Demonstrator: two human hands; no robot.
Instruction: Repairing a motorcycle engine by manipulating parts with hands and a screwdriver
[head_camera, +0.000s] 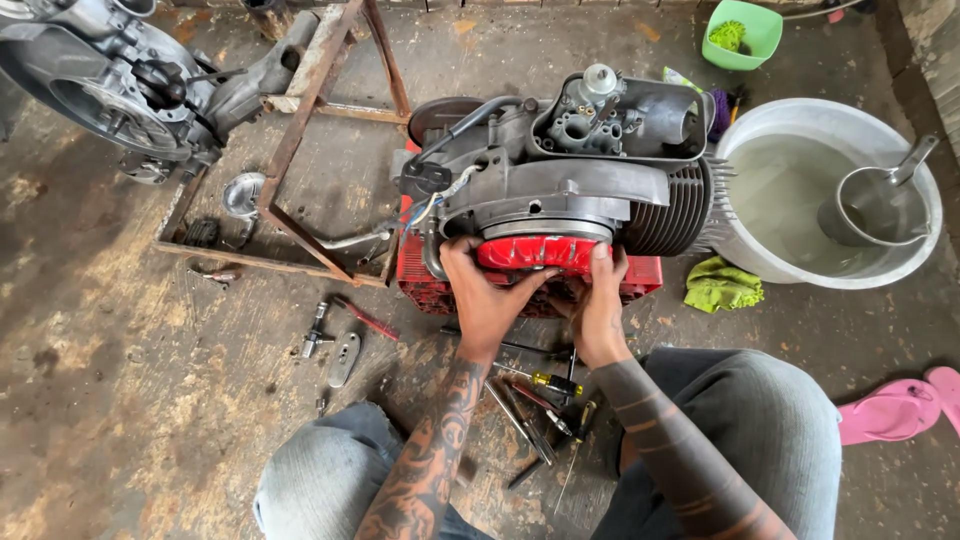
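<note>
A grey scooter engine (570, 170) with cooling fins rests on a red plastic crate (412, 275). A red round fan cover (535, 252) sits on the engine's near side. My left hand (485, 295) grips the cover's left edge from below. My right hand (600, 310) holds its right edge, thumb up on the rim. Both forearms reach forward between my knees.
Screwdrivers and other tools (540, 400) lie on the concrete floor below my hands. A rusty metal frame (300, 140) and a second engine (120, 90) are at the left. A white basin of water with a metal scoop (830, 200), a green rag (720, 285), a green bowl (745, 35) and pink sandals (900, 405) are at the right.
</note>
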